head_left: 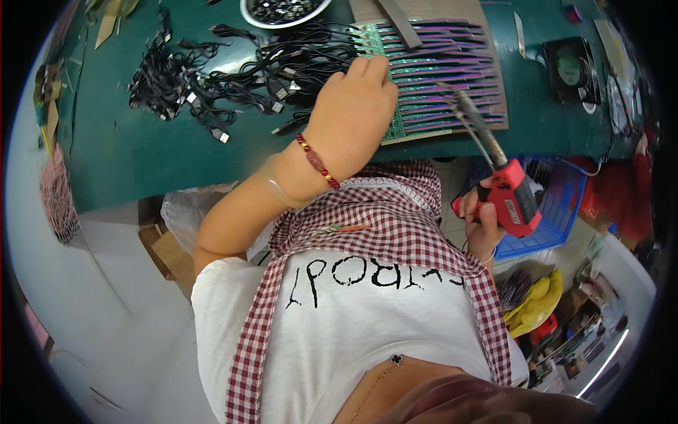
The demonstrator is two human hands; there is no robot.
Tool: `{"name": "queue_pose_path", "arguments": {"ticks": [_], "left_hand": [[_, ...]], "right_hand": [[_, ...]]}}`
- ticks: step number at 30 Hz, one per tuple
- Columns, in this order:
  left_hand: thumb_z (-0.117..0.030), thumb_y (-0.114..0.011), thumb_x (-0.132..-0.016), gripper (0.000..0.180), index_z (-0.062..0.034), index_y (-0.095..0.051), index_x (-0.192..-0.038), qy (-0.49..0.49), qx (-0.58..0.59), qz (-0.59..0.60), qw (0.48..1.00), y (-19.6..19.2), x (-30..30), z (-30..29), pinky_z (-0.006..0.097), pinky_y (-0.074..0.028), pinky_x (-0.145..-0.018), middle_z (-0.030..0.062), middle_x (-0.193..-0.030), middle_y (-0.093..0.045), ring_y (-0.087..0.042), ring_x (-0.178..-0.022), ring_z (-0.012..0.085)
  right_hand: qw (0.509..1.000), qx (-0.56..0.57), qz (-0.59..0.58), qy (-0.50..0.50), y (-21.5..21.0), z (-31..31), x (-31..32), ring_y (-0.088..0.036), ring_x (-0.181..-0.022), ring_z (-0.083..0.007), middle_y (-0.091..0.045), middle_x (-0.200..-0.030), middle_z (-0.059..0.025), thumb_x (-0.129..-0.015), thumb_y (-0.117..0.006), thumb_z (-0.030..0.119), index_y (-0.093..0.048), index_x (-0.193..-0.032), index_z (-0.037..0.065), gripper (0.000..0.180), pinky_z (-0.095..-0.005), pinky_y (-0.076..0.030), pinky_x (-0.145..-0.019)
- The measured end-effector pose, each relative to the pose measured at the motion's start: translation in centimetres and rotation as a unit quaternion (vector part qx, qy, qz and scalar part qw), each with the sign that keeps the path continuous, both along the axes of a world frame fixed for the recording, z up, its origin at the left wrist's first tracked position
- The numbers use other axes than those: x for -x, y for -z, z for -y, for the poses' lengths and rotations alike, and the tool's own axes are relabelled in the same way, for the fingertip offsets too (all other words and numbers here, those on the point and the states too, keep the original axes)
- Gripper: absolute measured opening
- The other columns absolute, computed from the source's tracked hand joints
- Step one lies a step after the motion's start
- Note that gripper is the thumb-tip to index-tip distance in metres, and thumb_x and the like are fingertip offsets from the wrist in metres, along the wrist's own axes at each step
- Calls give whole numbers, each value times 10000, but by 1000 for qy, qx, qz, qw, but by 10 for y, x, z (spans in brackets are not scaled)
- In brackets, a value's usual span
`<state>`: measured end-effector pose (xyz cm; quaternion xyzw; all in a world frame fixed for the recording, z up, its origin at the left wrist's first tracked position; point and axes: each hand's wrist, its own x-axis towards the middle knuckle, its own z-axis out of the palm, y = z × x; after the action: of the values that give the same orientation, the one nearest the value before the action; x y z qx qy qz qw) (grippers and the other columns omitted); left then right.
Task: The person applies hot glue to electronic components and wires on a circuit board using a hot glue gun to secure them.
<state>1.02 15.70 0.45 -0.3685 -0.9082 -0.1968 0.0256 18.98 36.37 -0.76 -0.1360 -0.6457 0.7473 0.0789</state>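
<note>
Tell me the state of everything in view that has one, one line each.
Left hand: fingers bent, over the green boards.
Right hand: closed around the soldering gun.
Soldering gun: held, tip over the wires; on or off, cannot tell.
Green boards: lined up side by side, partly hidden.
Wires: laid out in rows.
Black cables: bunched, tangled.
White bowl: uncovered, holding small dark pieces.
Apron: worn.

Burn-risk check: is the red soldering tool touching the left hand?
Apart. The head view shows a visible gap: a stretch of purple-and-black wires lies between the left hand and the metal tip of the red soldering tool.
</note>
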Motion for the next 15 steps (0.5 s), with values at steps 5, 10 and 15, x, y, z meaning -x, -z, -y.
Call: {"name": "queue_pose_path", "arguments": {"ticks": [5, 10, 15], "left_hand": [[-87, -626, -663, 178, -44, -579, -829, -42, 26, -35, 998, -8, -15, -3, 356, -414, -783, 73, -939, -505, -507, -916, 236], [-40, -640, -678, 241, -74, -582, -910, -149, -82, -5, 985, -24, -15, 47, 400, -424, -813, 70, -1055, -564, -540, -975, 260], [-35, -631, -747, 246, -26, -570, -985, -220, -41, -66, 972, -1, 18, 133, 410, -453, -774, 119, -964, -575, -543, -902, 320]], "right_hand": [[990, 92, -76, 72, -4, 0, 22, -396, -498, -112, -462, -628, -54, -909, -551, 282, -440, -1164, -6, 400, -276, -378, -506], [988, 96, -103, 65, -12, -11, 32, -409, -516, -98, -482, -667, -57, -937, -499, 282, -437, -1168, 19, 356, -253, -383, -495], [989, 85, -106, 53, -10, -19, 39, -399, -522, -100, -458, -674, -45, -965, -453, 288, -440, -1179, 25, 339, -239, -365, -512]]}}
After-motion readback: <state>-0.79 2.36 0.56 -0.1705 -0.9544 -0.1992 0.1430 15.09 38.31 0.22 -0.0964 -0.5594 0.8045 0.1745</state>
